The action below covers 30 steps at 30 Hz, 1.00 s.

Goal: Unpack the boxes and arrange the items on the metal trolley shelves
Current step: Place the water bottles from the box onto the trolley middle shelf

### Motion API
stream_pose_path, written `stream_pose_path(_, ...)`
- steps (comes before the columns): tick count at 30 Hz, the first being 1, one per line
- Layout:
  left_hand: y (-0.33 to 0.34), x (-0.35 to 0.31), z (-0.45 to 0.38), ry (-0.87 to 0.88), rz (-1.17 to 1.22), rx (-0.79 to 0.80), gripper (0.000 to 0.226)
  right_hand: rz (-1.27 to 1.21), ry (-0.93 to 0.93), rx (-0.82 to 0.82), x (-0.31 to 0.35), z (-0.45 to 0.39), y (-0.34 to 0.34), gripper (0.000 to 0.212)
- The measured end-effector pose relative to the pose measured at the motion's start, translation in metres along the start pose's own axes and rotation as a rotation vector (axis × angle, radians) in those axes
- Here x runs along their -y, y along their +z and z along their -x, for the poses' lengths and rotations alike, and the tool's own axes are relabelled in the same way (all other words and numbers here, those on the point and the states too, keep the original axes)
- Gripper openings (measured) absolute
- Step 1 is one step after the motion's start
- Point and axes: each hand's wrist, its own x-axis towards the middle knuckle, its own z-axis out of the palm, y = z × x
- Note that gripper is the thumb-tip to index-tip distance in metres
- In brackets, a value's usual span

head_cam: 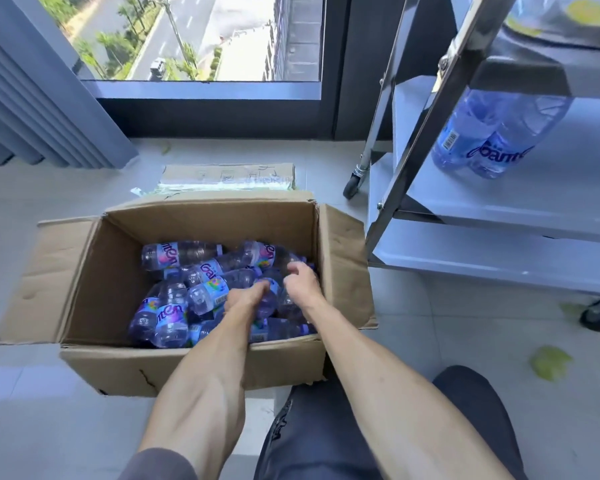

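An open cardboard box (94,271) stands on the floor with several small water bottles (174,254) lying jumbled inside. Both my hands reach into its right half. My left hand (245,299) curls its fingers round a bottle (269,299) in the pile. My right hand (302,280) hovers just to the right over the bottles with fingers curled; whether it holds one I cannot tell. The metal trolley (413,140) stands at the right, and two larger water bottles (492,140) lie on its middle shelf.
A flattened cardboard piece (227,176) lies behind the box, below the window (201,39). Grey curtains (32,109) hang at the left. Trolley castors (354,183) rest on the tiled floor, and a yellow-green leaf (549,362) lies at the right. My knee (378,427) is at the bottom.
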Motion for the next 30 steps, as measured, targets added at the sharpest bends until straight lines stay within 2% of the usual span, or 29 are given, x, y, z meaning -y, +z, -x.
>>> stream_pose_path(2, 0.005, 0.004, -0.011, -0.046, 0.196, 0.003, 0.094, -0.033, -0.086, 0.008, 0.006, 0.005, -0.003, 0.044)
stream_pose_path(6, -0.004, -0.006, 0.057, -0.078, 0.619, 0.025, 0.084, -0.089, -0.216, -0.016, 0.014, 0.021, -0.02, 0.044)
stream_pose_path(9, -0.001, -0.005, 0.089, -0.046, 0.719, -0.02, 0.082, -0.174, -0.31, -0.055, 0.022, 0.044, -0.04, 0.044)
stream_pose_path(12, 0.0, -0.011, 0.12, 0.05, 0.888, -0.084, 0.062, -0.242, -0.369, -0.148, 0.02, 0.067, -0.061, 0.041)
stream_pose_path(17, -0.007, -0.013, 0.188, 0.28, 1.185, -0.053, 0.025, -0.399, -0.408, -0.294, 0.012, 0.104, -0.1, 0.029)
stream_pose_path(19, -0.008, -0.002, 0.222, 0.407, 1.279, 0.035, 0.012, -0.432, -0.441, -0.288, 0.008, 0.117, -0.119, 0.027)
stream_pose_path(21, -0.004, 0.015, 0.249, 0.553, 1.316, 0.227, 0.016, -0.522, -0.481, -0.293, 0.005, 0.132, -0.139, 0.031)
stream_pose_path(22, -0.004, 0.021, 0.261, 0.636, 1.298, 0.318, 0.021, -0.571, -0.489, -0.292, 0.004, 0.14, -0.149, 0.035)
stream_pose_path(24, 0.002, 0.03, 0.282, 0.743, 1.215, 0.497, 0.015, -0.687, -0.511, -0.238, 0.003, 0.152, -0.169, 0.039)
stream_pose_path(25, 0.007, 0.035, 0.29, 0.76, 1.186, 0.6, 0.012, -0.768, -0.527, -0.181, 0.003, 0.157, -0.179, 0.042)
stream_pose_path(27, 0.028, 0.043, 0.294, 0.73, 1.094, 0.749, 0.029, -0.938, -0.527, -0.105, 0.0, 0.171, -0.2, 0.043)
stream_pose_path(30, 0.059, 0.055, 0.299, 0.54, 0.936, 0.928, 0.04, -0.905, -0.519, -0.198, -0.016, 0.189, -0.223, 0.037)
